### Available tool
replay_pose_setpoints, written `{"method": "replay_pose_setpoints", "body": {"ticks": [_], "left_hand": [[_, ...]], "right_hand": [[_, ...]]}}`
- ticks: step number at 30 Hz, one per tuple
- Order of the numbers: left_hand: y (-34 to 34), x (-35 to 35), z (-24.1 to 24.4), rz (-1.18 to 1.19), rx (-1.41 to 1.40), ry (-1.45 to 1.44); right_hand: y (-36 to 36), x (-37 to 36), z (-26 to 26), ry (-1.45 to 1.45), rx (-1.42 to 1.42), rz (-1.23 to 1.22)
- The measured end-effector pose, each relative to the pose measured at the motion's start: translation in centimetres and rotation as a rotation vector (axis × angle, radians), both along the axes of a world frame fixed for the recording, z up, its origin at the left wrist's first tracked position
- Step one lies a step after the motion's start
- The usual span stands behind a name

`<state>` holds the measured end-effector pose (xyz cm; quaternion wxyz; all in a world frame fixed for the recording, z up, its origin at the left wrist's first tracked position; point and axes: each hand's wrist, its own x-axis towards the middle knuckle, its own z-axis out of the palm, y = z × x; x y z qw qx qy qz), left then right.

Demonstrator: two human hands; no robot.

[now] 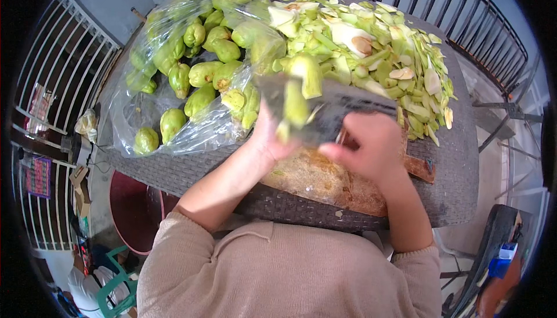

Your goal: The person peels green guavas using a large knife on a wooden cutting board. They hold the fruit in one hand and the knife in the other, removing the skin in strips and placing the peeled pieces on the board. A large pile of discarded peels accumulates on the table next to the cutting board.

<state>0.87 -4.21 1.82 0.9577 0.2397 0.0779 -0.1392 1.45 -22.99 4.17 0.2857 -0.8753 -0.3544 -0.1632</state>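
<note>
My right hand [370,146] is closed on the handle of a broad-bladed cleaver [330,100], blurred by motion. Behind the blade, my left hand [274,131] is partly hidden; a blurred pale green chayote piece [296,104] shows at it, but its grip on that piece is unclear. Both hands are over a worn wooden cutting board [313,183]. To the left, whole green chayotes [200,100] lie in and around an open clear plastic bag [191,139]. Beyond the blade and to the right spreads a heap of chayote peelings and cut pieces [391,65].
The dark woven-pattern table [457,178] holds everything. A dark red tub [135,213] stands below its left edge, near a green plastic chair [115,287]. Black metal railings [478,26] rise at the back right, and a white barred gate [61,70] stands at the left.
</note>
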Motion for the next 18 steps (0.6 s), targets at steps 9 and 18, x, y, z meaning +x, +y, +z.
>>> {"method": "replay_pose_setpoints", "body": {"ticks": [9, 18], "left_hand": [[-1.0, 0.1, 0.0, -0.146, -0.015, 0.056], [0.9, 1.2, -1.9, -0.014, 0.050, 0.060]], "right_hand": [[-4.9, 4.6, -0.3, 0.231, 0.189, -0.477], [-1.2, 0.4, 0.8, 0.302, 0.152, -0.115]]}}
